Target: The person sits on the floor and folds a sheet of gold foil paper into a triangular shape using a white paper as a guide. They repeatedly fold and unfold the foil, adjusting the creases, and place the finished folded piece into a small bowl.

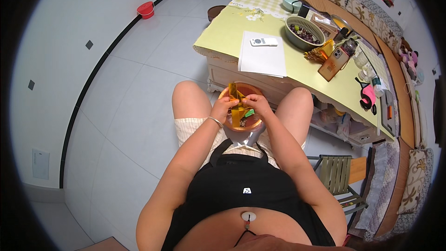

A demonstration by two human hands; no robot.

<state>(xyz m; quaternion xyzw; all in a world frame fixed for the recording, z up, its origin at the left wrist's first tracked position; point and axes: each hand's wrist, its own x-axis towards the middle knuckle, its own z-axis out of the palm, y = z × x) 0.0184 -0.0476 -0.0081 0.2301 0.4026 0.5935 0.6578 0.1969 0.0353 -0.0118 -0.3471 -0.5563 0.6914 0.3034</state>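
Note:
Both of my hands are together between my knees, above a round orange-brown bin [242,128]. My left hand [225,107] pinches a shiny gold paper strip [233,92], which stands lengthwise away from me. My right hand [256,104] has its fingers closed on the same gold paper, close to the left fingertips. A folded part of the paper spreads between the two hands, and its lower end hangs over the bin. Inside the bin lie a bright green piece [249,113] and small scraps too small to name. The fingers partly cover the paper's folds.
Ahead stands a table with a light green cloth [218,37]. On it are white paper [262,62], a remote control [264,42], a colander of dark fruit [290,22], gold foil [318,56] and a propped phone [333,65]. A folding chair [334,172] stands right; a red bucket [146,11] far left.

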